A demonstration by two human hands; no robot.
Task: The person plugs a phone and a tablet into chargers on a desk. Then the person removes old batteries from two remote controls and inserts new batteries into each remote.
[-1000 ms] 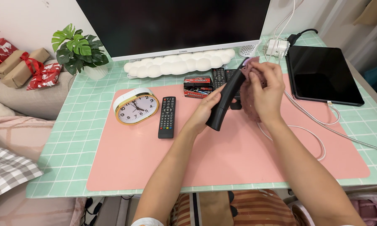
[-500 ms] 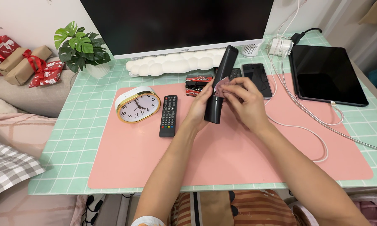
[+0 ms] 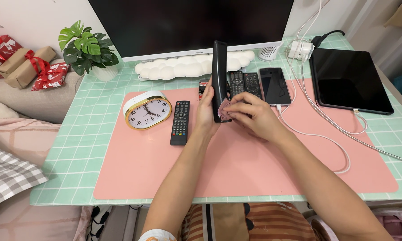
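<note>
My left hand grips a long black remote near its lower end and holds it almost upright above the pink desk mat. My right hand pinches a small pink cloth against the bottom of that remote. A black button remote lies on the mat just left of my left hand. Behind the hands lie two more remotes and a dark phone.
A white and gold clock stands on the mat's left. A potted plant, a white cloud-shaped wrist rest and a monitor line the back. A tablet and white cables lie at right.
The long remote has swung from tilted right to nearly upright. My right hand with the cloth has slid from the remote's top down to its lower end.
</note>
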